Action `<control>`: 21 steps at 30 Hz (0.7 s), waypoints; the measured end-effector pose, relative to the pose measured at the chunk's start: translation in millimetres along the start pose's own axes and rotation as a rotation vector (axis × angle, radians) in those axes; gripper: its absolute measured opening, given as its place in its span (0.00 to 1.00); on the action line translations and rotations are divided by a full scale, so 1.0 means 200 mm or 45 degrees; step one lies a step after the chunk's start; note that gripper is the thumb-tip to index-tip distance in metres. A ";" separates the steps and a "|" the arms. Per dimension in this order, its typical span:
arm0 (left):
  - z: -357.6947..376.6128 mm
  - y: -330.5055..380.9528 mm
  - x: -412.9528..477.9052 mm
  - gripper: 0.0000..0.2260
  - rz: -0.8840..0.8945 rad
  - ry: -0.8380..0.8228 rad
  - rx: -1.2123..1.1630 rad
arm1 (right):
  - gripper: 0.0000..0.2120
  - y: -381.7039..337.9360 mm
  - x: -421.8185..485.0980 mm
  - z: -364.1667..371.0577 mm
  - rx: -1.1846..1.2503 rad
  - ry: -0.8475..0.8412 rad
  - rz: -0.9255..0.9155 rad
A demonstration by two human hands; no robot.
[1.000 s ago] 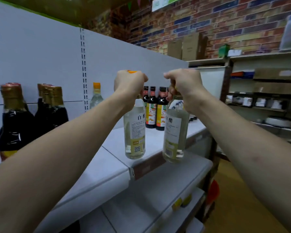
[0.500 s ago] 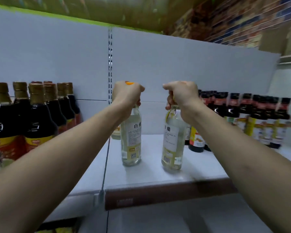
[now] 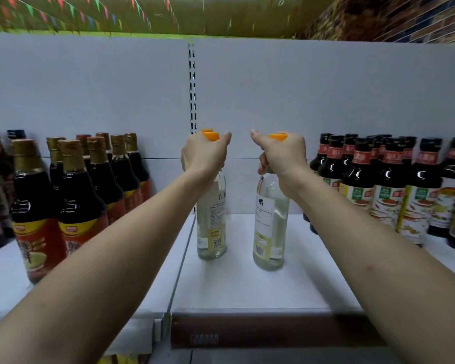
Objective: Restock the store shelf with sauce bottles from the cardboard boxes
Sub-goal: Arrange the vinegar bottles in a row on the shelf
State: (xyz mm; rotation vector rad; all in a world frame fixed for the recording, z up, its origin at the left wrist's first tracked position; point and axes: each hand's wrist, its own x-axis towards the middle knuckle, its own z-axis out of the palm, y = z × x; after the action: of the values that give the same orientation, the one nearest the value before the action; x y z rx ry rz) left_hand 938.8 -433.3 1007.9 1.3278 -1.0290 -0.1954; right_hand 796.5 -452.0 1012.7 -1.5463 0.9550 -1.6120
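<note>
Centre: left clear bottle (image 3: 211,219) and right clear bottle (image 3: 271,232) are transparent and glossy; glass or plastic, cannot tell. Their labels look like paper, matt white with a yellow band. The orange caps (image 3: 212,136) are smooth plastic.

The shelf board (image 3: 247,285) looks like white painted metal, smooth, with a satin finish. The back panel (image 3: 90,95) is flat white and matt.

The dark bottles on the left (image 3: 82,195) are glossy with sharp highlights; their gold neck wraps (image 3: 71,156) have a foil sheen. The dark bottles on the right (image 3: 386,185) are glossy with shiny printed labels.

The price rail (image 3: 273,329) at the near edge is brown and dull. The brick wall (image 3: 405,19), far right, is rough and matt.
</note>
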 end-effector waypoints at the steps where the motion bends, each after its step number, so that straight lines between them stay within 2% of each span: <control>1: 0.00 -0.02 0.02 0.19 0.026 -0.011 0.016 | 0.21 0.02 0.02 0.01 -0.046 0.033 -0.031; 5: -0.04 -0.07 0.07 0.14 0.090 -0.160 0.020 | 0.19 0.11 0.10 0.04 -0.267 0.130 -0.094; 9: -0.08 -0.15 0.07 0.13 0.267 -0.236 0.167 | 0.13 0.20 0.13 0.04 -0.525 0.077 -0.191; 12: -0.05 -0.23 0.03 0.13 0.362 -0.245 0.119 | 0.15 0.30 0.11 0.04 -0.700 0.004 -0.367; 15: -0.01 -0.28 0.03 0.17 0.423 -0.160 0.200 | 0.18 0.36 0.14 0.06 -0.753 0.059 -0.479; 21: 0.03 -0.30 0.04 0.18 0.425 -0.087 0.256 | 0.26 0.45 0.21 0.16 -0.654 0.085 -0.512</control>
State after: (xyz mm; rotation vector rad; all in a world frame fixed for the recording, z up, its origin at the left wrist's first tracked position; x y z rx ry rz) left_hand 965.1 -459.9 959.1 1.3124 -1.3385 0.1184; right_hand 825.0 -534.1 954.5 -2.1542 1.2202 -1.7849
